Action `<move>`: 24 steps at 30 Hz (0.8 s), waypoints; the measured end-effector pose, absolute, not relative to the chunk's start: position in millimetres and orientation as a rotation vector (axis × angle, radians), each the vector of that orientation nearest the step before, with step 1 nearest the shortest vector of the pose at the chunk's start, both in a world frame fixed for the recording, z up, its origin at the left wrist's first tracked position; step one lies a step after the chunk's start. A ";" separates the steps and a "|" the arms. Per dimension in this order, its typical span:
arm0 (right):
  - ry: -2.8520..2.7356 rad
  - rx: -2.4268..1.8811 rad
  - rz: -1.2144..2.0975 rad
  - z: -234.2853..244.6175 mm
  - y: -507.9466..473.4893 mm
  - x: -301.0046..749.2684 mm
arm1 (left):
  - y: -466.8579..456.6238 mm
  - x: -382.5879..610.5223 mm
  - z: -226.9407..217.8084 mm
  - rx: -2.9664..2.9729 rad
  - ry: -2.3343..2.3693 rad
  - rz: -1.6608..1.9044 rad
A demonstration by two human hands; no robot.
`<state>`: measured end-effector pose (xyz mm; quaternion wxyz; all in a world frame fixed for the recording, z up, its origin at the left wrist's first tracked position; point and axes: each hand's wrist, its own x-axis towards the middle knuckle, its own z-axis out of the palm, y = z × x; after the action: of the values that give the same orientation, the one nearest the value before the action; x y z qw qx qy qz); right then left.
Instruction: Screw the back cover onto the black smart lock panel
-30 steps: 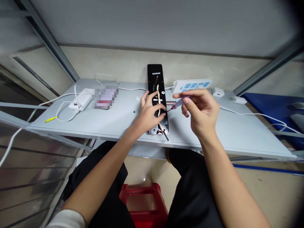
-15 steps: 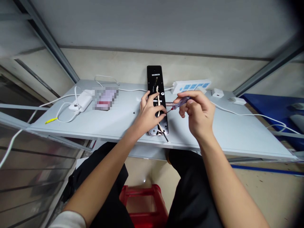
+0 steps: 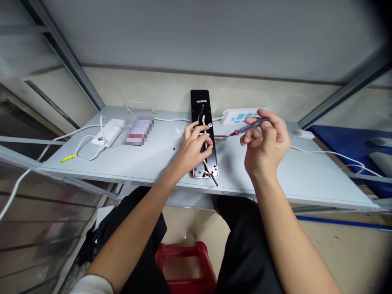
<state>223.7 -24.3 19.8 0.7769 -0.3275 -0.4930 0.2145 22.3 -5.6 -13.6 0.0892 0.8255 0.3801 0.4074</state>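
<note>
A long black door-lock panel [image 3: 200,98] lies with its back up, its length running away from me. A metal lever handle [image 3: 219,138] juts from its right side. Along its middle runs a whitish wrapped cable [image 3: 206,165] with a dark end near the front edge. My left hand [image 3: 196,143] rests over the panel, thumb and forefinger pinched together; anything between them is too small to make out. Beside the panel, my right hand [image 3: 268,143] grips a screwdriver [image 3: 249,126] with a clear purplish handle and red collar. Its tip points left, above the lever and apart from my left fingers.
A white power strip [image 3: 229,116] stands behind my right hand. A white plug adapter [image 3: 304,134] sits at the right. A white power bank [image 3: 108,132] with cables and a blurred phone [image 3: 139,130] lie left. A tiny dark piece [image 3: 174,148] is left of the panel.
My right hand has drawn the screwdriver right and up, away from my left fingertips. The left hand stays over the panel, its fingers curled in slightly more. The view has shifted a little.
</note>
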 end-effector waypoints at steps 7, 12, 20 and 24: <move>-1.081 -0.723 0.461 12.5 -8.7 220.9 | 13.5 -30.0 -1.8 2.220 1.291 1.305; -1.111 -0.732 0.509 14.6 -5.5 215.0 | 24.9 -66.6 -2.5 2.040 1.470 1.090; -1.191 -0.778 0.553 19.0 -6.0 212.7 | 20.5 -93.2 2.1 1.909 1.688 0.793; -1.231 -0.792 0.569 21.4 -6.7 211.5 | 18.7 -95.0 2.7 1.909 1.707 0.656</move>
<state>211.5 -6.7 21.4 0.7072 -0.3566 -0.5540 0.2563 -95.0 18.7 2.7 0.2463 0.6999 0.6259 0.2403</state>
